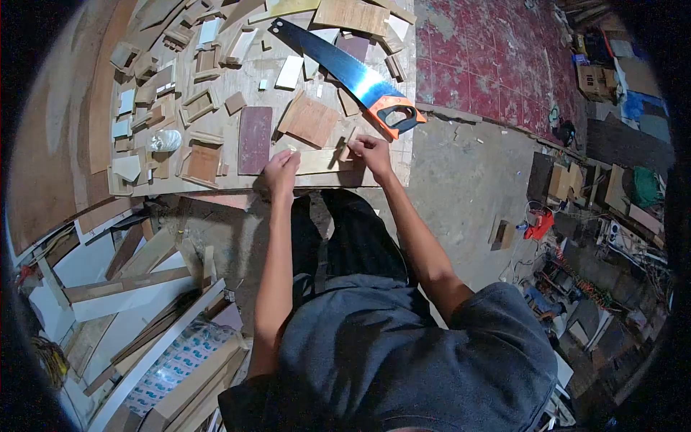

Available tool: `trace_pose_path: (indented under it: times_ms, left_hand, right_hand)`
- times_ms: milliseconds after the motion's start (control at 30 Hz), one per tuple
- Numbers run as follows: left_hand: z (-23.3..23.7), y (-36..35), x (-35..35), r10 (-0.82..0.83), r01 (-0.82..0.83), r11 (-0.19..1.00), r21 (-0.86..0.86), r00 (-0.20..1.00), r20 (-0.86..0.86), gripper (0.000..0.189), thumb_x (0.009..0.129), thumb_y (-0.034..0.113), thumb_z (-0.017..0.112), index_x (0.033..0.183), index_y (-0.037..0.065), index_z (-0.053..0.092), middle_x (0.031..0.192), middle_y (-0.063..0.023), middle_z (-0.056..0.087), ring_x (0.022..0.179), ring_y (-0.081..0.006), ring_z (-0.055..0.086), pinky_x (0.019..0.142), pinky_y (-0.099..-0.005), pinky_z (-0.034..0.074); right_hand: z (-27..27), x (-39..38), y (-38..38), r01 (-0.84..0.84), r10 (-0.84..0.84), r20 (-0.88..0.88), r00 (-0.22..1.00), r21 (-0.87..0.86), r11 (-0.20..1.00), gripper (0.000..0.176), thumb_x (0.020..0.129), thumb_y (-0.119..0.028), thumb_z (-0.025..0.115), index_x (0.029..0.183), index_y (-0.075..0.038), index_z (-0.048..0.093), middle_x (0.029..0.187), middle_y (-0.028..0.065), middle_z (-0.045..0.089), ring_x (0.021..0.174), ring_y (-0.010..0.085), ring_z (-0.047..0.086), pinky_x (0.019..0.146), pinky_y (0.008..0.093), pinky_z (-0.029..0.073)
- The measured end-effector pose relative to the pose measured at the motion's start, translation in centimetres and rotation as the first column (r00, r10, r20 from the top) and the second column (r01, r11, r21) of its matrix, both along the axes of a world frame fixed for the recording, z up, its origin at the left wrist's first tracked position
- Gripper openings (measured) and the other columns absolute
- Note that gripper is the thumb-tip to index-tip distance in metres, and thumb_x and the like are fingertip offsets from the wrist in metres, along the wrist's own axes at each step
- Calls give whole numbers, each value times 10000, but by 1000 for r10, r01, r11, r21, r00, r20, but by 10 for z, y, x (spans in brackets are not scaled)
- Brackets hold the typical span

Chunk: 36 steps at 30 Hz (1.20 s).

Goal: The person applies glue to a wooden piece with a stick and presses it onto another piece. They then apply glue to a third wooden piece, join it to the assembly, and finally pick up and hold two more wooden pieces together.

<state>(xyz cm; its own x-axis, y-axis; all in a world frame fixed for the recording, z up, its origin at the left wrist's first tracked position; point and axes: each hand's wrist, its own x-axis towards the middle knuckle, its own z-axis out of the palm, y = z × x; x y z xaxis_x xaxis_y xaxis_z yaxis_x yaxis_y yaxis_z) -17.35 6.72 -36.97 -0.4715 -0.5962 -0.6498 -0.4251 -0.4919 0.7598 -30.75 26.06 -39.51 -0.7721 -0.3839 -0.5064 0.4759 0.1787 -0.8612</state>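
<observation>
At the table's near edge my left hand (282,171) is closed in a pinch beside a maroon rectangular board (255,140). What it pinches, if anything, is too small to make out. My right hand (371,154) grips a small wooden strip (349,143), tilted above a pale yellowish wood strip (317,162) that lies between both hands. Behind that strip rests a square brown wood panel (309,119). A handsaw (345,68) with an orange and black handle lies beyond my right hand, its blade pointing to the far left.
Several small wooden frames and offcuts cover the worktable (245,79). A clear roll of tape (165,140) sits at its left. Wood scraps (129,281) are piled on the floor at lower left. Tools and cables, with a red object (538,225), lie along the right.
</observation>
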Motion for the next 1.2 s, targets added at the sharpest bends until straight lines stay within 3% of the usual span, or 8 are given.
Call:
trace_pose_path:
  times_ms: [67,133,400,533,700,933,1000,1200]
  left_hand:
    - [-23,0,-13,79,-78,997,21,995,-63,490,825,102,709,1213,-134,523,1038,-190,654,866,-184,641,756,-261,508]
    - [-33,2,-26,117,-118,991,63,993,13,529,840,98,714,1248,-147,484,1113,-201,628,985,-241,645,874,-297,524]
    - [-62,27,-46,171,-162,983,-85,980,104,476,801,86,724,1175,-153,551,1095,-218,662,972,-253,654,854,-316,499]
    - [-80,24,-48,205,-195,976,-99,973,104,435,797,69,717,1141,-154,570,1046,-208,678,936,-245,662,832,-317,506]
    - [-81,22,-49,183,-180,982,-63,982,42,364,803,55,710,1085,-148,600,940,-181,699,766,-216,680,693,-286,530]
    - [-69,23,-52,214,-213,977,-27,976,40,311,820,43,692,1052,-145,604,897,-177,697,736,-205,682,643,-274,532]
    - [-68,22,-52,189,-189,982,-7,981,37,329,828,12,687,1092,-142,565,947,-209,670,773,-243,690,699,-286,578]
    - [-64,21,-54,197,-196,980,-26,979,47,279,826,4,675,1047,-150,599,923,-190,692,719,-208,686,622,-273,549]
  right_hand:
    - [0,-5,-13,11,-10,21,1000,-12,1000,224,829,-103,728,972,63,682,803,60,677,658,119,636,612,258,526]
    - [-7,-9,-23,89,-85,130,988,-21,996,212,819,-97,737,936,70,680,802,63,679,650,124,644,598,256,530]
    - [-23,-12,-37,-4,1,34,999,90,996,129,818,-104,731,808,19,695,738,28,668,650,86,620,602,231,506]
    - [-28,-13,-46,38,-43,44,998,99,994,149,818,-94,722,893,35,711,775,39,682,655,94,625,620,232,515]
    - [-36,-16,-49,29,-31,27,999,82,996,225,826,-85,723,999,58,704,863,70,708,722,101,648,665,243,534]
    - [-35,-16,-51,19,-14,-48,999,105,994,247,829,-84,723,1020,70,692,876,92,706,717,126,662,653,268,555]
    - [-36,-17,-50,56,-53,-56,997,46,997,253,837,-90,718,1035,65,690,872,92,704,714,132,664,650,272,562]
    - [-39,-18,-47,48,-50,17,999,62,997,227,842,-89,702,1001,73,702,794,66,692,657,102,627,616,249,526]
